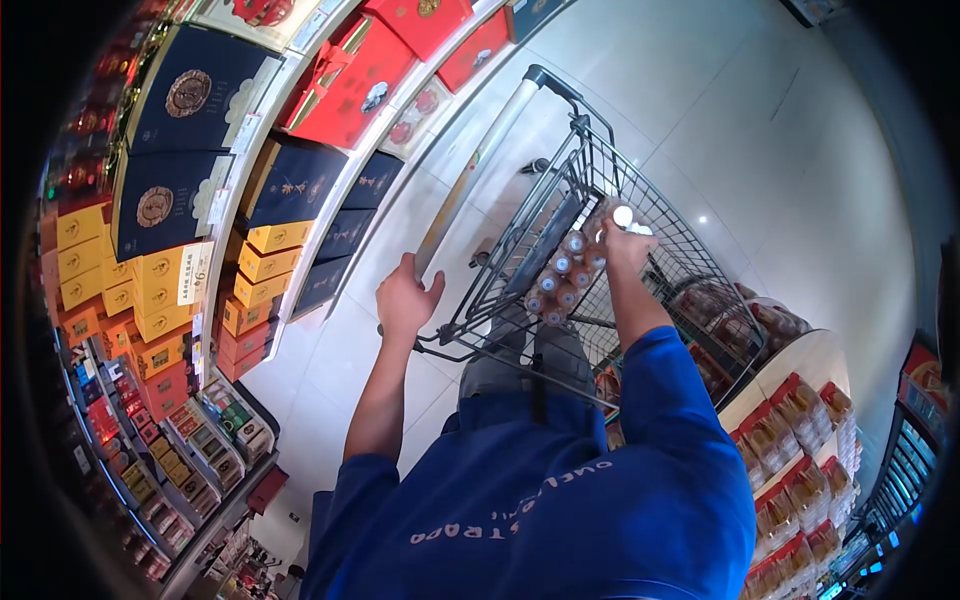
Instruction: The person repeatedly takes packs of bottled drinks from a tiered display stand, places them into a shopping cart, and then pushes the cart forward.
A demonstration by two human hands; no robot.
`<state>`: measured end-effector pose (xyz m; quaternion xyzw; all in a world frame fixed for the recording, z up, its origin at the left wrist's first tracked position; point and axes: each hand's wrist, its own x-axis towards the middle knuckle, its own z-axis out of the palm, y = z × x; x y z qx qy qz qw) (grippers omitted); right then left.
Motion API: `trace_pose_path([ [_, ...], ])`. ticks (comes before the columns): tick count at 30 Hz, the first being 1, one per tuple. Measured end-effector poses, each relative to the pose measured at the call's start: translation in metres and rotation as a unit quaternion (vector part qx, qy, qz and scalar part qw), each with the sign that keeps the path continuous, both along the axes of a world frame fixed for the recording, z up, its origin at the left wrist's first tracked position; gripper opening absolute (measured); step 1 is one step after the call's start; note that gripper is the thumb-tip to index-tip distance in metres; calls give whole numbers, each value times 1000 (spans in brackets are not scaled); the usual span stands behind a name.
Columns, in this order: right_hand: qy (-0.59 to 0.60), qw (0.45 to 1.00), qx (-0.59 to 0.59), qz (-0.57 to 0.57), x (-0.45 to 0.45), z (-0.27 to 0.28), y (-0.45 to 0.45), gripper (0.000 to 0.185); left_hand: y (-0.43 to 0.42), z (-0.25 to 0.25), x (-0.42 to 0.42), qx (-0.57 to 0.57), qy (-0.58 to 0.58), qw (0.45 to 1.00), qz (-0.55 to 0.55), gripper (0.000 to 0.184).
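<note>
While open floor [770,120] lies beyond one cart [690,255] and a narrower strip parts its handle [480,160] from the shelves [260,120], one bottle pack [566,282], at least seven caps [562,265] showing, lies within the cart's outline; the right hand [628,243], half-closed, holds its far end, the left hand [403,297] curls at the handle, thumb spread, its grip hidden.

I am reaching my bare right hand [628,245] into a dark metal wire shopping cart [690,225], where it is meeting a cluster of brownish bottles with round pale caps [565,275]. My bare left hand [408,297] is hovering, thumb spread, near the cart's long pale handle bar [510,120]. Tiered white shelves [262,125] are holding navy, red and yellow boxes.
</note>
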<state>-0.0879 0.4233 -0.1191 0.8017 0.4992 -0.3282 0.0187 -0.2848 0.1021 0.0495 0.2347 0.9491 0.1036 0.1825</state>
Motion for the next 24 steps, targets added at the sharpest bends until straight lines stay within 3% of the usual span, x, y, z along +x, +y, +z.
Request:
trace_pose_path([
  [5, -20, 998, -53, -2, -16, -50, 24, 122, -1, -7, -1, -15, 1, 1000, 11, 49],
  [12, 20, 995, -38, 92, -13, -131, 12, 121, -2, -9, 3, -25, 10, 1000, 7, 46],
  [14, 99, 985, -56, 131, 0, -138, 17, 111, -1, -9, 2, -23, 14, 1000, 6, 44],
  [17, 265, 940, 0, 216, 49, -219, 32, 94, -1, -9, 2, -3, 23, 1000, -9, 42],
  [20, 273, 943, -17, 188, 84, -199, 12, 80, -3, -11, 1, 3, 55, 998, -32, 39],
  [23, 184, 972, -4, 149, 102, -87, -52, 79, -2, -11, 3, 42, 47, 998, -20, 34],
  [24, 164, 976, -17, 146, 115, -86, -74, 77, -1, -17, 5, 19, 93, 995, -27, 33],
])
